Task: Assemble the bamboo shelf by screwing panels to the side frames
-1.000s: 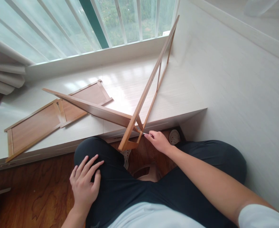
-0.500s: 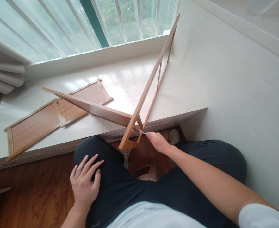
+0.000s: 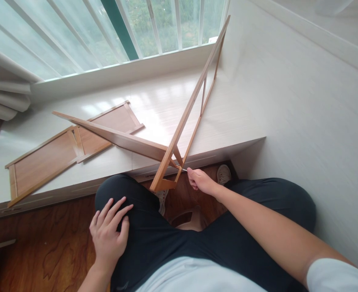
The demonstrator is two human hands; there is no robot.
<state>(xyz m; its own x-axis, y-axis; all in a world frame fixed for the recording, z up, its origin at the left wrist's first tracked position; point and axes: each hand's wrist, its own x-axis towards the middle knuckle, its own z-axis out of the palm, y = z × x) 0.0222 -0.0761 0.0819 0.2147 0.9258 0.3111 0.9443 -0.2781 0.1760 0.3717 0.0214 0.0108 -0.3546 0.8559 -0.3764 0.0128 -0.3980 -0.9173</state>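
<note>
My right hand is closed around a thin silver rod-like tool; its kind is hidden in my fingers. The tool's tip meets the near end of a wooden frame, which stands tilted with its far end towards the window corner. A wooden panel joins or touches the frame near that spot and slants off to the left. My left hand rests with fingers spread on my left thigh, holding nothing.
Two flat wooden panels, a nearer one and a farther one, lie on the white window ledge. A white wall rises on the right, and a grey curtain hangs at left. My feet are under the ledge's edge.
The frame's near end has shifted very slightly to the left. My right hand has turned a little at the tool, its lower fingers showing more; my left hand stays put.
</note>
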